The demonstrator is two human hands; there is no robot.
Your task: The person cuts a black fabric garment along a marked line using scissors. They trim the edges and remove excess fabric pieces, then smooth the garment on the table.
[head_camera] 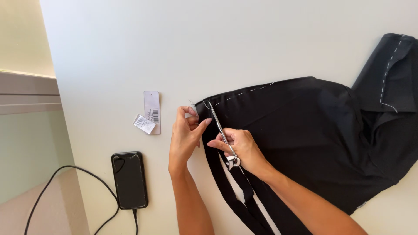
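A black garment with white basting stitches along its edges lies spread on a white table. My left hand pinches the garment's corner at the left end of the stitched edge. My right hand grips small silver scissors, their blades pointing up along the fabric edge toward that corner. Black straps of the garment trail down between my forearms.
A paper hang tag and a small folded white label lie left of my hands. A black phone with a cable plugged in rests near the table's left front edge. A grey ledge runs at far left.
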